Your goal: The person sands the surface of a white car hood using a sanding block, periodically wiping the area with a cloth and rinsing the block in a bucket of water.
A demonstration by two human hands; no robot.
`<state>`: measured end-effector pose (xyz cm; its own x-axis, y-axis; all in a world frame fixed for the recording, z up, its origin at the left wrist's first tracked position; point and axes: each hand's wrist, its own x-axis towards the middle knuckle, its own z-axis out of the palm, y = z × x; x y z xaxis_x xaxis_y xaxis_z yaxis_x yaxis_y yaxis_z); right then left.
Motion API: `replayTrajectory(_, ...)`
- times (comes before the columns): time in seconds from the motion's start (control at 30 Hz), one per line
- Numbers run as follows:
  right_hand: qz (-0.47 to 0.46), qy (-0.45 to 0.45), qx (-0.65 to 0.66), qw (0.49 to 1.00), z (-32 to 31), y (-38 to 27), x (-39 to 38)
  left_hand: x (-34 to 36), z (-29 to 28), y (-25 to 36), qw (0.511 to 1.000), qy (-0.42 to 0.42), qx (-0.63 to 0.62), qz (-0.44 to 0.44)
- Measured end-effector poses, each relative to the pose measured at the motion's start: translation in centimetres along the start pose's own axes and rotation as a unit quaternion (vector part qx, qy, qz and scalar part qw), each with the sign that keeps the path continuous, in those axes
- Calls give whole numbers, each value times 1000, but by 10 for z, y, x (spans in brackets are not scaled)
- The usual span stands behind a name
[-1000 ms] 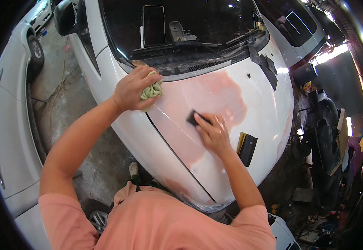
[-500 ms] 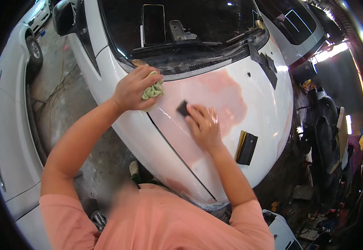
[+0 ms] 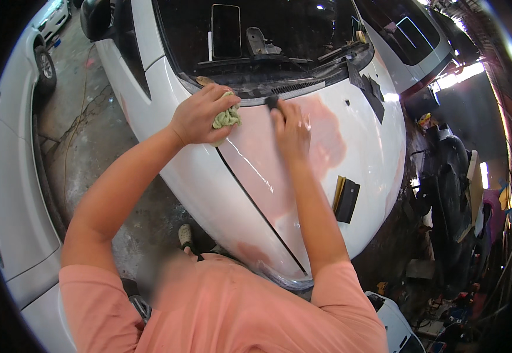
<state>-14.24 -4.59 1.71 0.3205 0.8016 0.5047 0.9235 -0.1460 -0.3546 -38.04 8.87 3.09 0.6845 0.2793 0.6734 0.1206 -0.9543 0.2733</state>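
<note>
Block (image 3: 272, 102): a small dark sanding block, lying flat on the hood near the windshield base, under the fingertips of the right hand.
White car (image 3: 9, 194): standing at the far left, apart from the work.
Floor (image 3: 85, 147): bare stained concrete, showing between the two cars.
Left hand (image 3: 200, 115): closing in a fist around a pale green rag, resting at the fender edge, just left of the hood seam.
Rag (image 3: 226, 117): bunching out of the fist; it looks soft and light, easy to crumple in one hand.
Hood (image 3: 362, 147): white, with a wide pink sanded patch glistening as if wet.
Right hand (image 3: 291, 129): lying flat with fingers nearly straight, pressing the block down against the pink patch rather than gripping round it.
Handling: the block is probably light and fairly stiff; on a wet panel it may be slipping, so pressing on its top face with fingers spread seems the surest hold.
Scraper (image 3: 346, 199): a dark flat tool with a yellowish edge, lying loose on the hood, well right of the hands.
Clutter (image 3: 450, 194): dark parts standing at the far right, too dim to tell.
</note>
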Motion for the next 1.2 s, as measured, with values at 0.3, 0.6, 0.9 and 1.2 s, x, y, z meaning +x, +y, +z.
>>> replayTrajectory(0.3, -17, -45, -35, 998, -23, -11, -79, -4, 0, -6, 1000, -7, -7, -7)
replayTrajectory(0.6, -1, -37, -23, 999, -26, -6, -96, -4, -4, -7, 1000, 1, -2, 7)
replayTrajectory(0.9, 18, 29, -48, 998, 9, 14, -8, -1, -5, -2, 1000, -14, -9, 1)
replayTrajectory(1.2, 83, -2, -66, 994, -4, 8, 19, 7, -5, 2, 1000, -14, -18, 20)
